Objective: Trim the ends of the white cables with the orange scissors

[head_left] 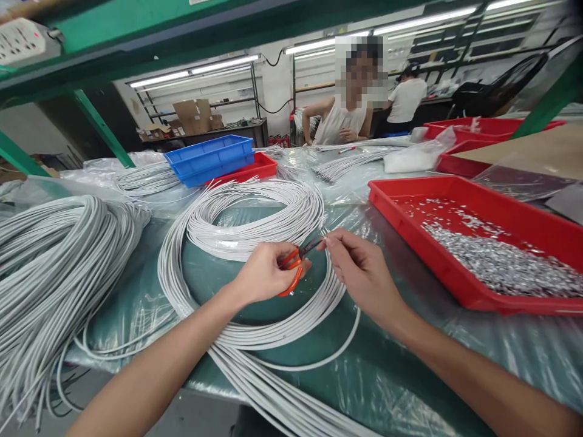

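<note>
My left hand [266,270] is closed around the orange handles of a pair of scissors [294,270]. The dark blades point right and reach the fingertips of my right hand [357,264]. Those fingers are pinched on the end of a white cable [350,337], whose loose length curves down below the hand. Thin strands show at the blade tips; whether the blades touch them is too small to tell. Under and around both hands lies a coil of white cable [170,267], with a second coil [255,233] resting just behind it.
At left, a thick heap of grey-white cable [59,273] hangs over the table edge. On the right stands a red tray [455,291] of small shiny metal pieces [505,255]. A blue bin [212,159] sits at the back. A person [348,118] is across the table.
</note>
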The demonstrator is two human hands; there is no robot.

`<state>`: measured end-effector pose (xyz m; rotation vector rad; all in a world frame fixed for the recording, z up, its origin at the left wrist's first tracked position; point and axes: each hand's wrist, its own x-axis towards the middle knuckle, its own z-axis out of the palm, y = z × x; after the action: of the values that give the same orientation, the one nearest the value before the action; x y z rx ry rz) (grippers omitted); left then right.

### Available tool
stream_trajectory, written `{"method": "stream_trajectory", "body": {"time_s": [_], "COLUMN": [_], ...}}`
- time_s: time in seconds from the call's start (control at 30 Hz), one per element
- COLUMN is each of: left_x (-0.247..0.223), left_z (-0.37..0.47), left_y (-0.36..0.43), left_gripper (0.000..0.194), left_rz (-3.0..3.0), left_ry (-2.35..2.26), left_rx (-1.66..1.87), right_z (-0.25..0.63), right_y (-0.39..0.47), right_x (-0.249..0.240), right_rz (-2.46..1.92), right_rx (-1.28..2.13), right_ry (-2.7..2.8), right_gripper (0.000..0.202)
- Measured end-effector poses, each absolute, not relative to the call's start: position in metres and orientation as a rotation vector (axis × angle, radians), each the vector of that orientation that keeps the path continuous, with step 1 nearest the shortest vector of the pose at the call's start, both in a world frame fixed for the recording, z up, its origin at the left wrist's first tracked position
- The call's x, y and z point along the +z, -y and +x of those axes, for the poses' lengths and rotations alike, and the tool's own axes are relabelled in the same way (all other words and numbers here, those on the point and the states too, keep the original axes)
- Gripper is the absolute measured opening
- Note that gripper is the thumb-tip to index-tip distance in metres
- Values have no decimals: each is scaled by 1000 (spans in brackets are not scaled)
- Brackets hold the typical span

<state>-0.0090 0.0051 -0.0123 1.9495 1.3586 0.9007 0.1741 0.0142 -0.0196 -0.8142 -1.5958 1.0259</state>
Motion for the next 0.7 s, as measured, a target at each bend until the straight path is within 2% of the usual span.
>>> {"method": "stream_trajectory", "body": {"time_s": [0.23,0.7], "left_x": [-10,-5], "left_z": [-9,-6], "left_y": [-2,3], "left_gripper": [30,36], "left_rz": [1951,1849], "left_ry": [-1325,-1232], "left_rx": [873,834], "right_z": [170,173], "right_y": [-9,-10], "right_x": [-14,-16], "right_rz": [-794,-787], "right_rx": [829,793], "right_ry": [1721,1785], "right_gripper": [26,28]}}
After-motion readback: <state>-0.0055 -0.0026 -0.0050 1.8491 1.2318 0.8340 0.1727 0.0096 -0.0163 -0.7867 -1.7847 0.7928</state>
